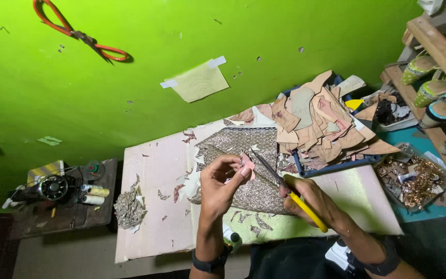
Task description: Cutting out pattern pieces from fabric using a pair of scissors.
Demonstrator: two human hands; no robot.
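Head camera view: the left hand [223, 178] is raised above the desk [153, 206], its fingers [241, 173] curled and pinched on one small pink cut-out piece [248, 164]. The right hand [305, 199] is closed around the yellow handles of one pair of scissors [285, 188], whose dark blades point up-left and meet the pink piece right at the left fingertips. Directly under both hands lies one sheet of silver glitter fabric [238, 144], with small offcuts scattered around it. Just beyond the right fingers sits one blue tray [331, 166] heaped with tan pattern pieces [318, 121], too many to count. Well left of the left fingers lies one crumpled glitter scrap pile [128, 206], and farther left a sewing machine [52, 187] with two thread spools [94, 195]. Right of the right hand is one clear tray of gold trinkets [419, 178]. One orange-handled pair of scissors [81, 33] hangs on the green wall [130, 93].
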